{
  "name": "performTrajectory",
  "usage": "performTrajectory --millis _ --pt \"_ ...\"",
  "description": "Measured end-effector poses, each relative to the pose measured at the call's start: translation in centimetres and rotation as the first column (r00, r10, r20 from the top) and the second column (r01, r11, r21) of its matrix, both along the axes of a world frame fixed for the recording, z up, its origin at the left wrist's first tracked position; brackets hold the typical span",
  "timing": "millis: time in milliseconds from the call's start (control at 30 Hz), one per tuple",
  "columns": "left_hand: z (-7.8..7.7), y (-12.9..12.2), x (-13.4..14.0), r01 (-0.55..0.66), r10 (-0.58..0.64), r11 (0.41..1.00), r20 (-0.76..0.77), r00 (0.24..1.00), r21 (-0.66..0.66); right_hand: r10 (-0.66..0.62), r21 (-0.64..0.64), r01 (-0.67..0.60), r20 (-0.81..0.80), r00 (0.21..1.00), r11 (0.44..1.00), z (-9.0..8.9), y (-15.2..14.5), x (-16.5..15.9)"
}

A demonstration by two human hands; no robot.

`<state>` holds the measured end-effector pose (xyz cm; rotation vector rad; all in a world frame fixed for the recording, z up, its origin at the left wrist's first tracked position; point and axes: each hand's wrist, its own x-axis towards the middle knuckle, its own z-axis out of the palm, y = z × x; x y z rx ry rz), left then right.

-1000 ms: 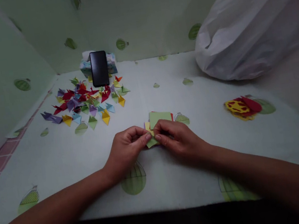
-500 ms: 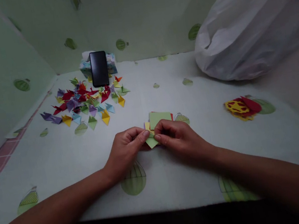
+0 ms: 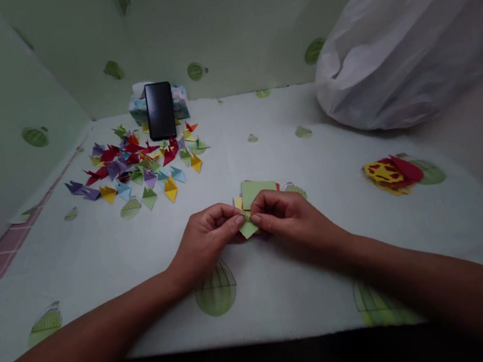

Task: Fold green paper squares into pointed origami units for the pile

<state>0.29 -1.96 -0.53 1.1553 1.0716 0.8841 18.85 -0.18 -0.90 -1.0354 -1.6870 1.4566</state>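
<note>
Between both hands is a small folded piece of light green paper, its lower corner pointing toward me. My left hand pinches its left side between thumb and forefinger. On the opposite side my right hand pinches it the same way. The fingers hide most of the fold's upper part. Just beyond the fingertips lies a stack of square paper sheets, light green on top, with red, yellow and purple edges showing beneath.
Several folded paper cranes in many colours lie at the back left. Behind them a black phone leans on a tissue box. Red and yellow cut-out pieces lie at right, below a large white plastic bag.
Both hands have shifted very slightly, with the fingertips closer together on the green paper. Its lower corner has moved a little to the right. Everything else stays where it was.
</note>
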Motion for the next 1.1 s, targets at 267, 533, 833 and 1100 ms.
performTrajectory --millis 267,533,833,1100 --pt "-0.52 0.13 -0.21 0.035 -0.048 0.993 0.116 0.992 0.114 -0.111 -0.128 0.096 -0.111 0.988 0.987 0.13 -0.14 -0.11" --pt "-0.63 0.18 -0.02 0.03 -0.03 0.968 -0.004 1.0 0.251 -0.147 -0.146 0.123 -0.165 0.975 0.982 -0.22 -0.26 -0.14" --pt "-0.62 0.22 0.05 -0.053 0.071 0.96 -0.057 0.996 0.275 -0.192 -0.191 0.147 -0.245 0.95 0.971 -0.56 -0.79 -0.72" --pt "-0.72 0.1 0.33 -0.112 0.119 0.971 -0.018 0.993 0.212 -0.179 -0.205 0.132 -0.233 0.956 0.97 -0.64 -0.96 -0.82"
